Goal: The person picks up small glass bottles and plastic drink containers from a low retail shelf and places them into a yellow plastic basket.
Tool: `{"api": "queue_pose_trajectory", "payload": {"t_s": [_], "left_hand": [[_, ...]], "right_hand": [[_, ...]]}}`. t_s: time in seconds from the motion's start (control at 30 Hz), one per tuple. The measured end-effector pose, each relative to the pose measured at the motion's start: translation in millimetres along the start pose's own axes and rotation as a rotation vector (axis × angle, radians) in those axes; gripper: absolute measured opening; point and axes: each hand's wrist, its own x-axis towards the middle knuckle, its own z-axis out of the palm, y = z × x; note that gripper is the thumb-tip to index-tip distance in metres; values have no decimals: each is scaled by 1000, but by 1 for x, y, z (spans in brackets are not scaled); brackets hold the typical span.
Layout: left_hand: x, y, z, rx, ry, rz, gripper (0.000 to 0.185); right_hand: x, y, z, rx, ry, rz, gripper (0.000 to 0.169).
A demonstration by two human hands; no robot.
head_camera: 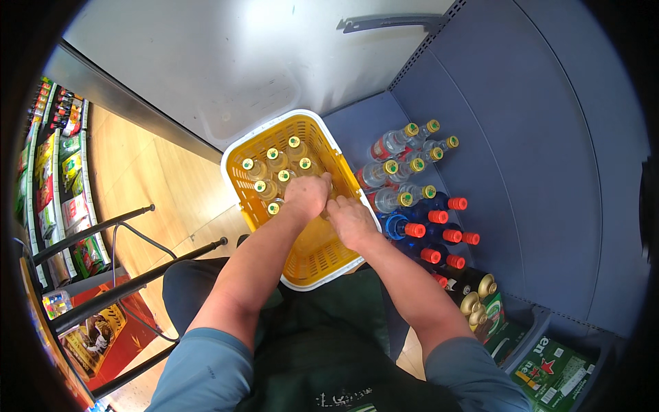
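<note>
A yellow plastic basket (314,273) with a white rim is before me, tilted in view. Inside its far part stand several clear glass bottles (278,160) with yellow caps bearing a green mark. My left hand (308,195) is curled over a bottle near the basket's middle, its fingers covering the top. Pressed close on the right is my right hand (352,221), fingers bent towards the same spot. Most of that bottle is hidden by the hands, and the right hand's grip on it does not show. The near part of the basket shows its yellow floor.
Right of the basket, a dark shelf (355,116) holds clear bottles with yellow caps (391,167), blue bottles with red caps (437,216) and dark bottles with gold tops (471,304). Green cartons (553,371) lie nearer. At left are a black metal rack (139,278) and snack shelves (56,195).
</note>
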Motion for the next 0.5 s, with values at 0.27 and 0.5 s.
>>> {"api": "queue_pose_trajectory", "payload": {"t_s": [0.27,0.5], "left_hand": [[11,-7,14,-12,44,27,24],[9,-4,-1,-51,1,13,28]], "right_hand": [[8,13,21,-10,18,-47,24],[19,14,23,29,-13,88,20]]}}
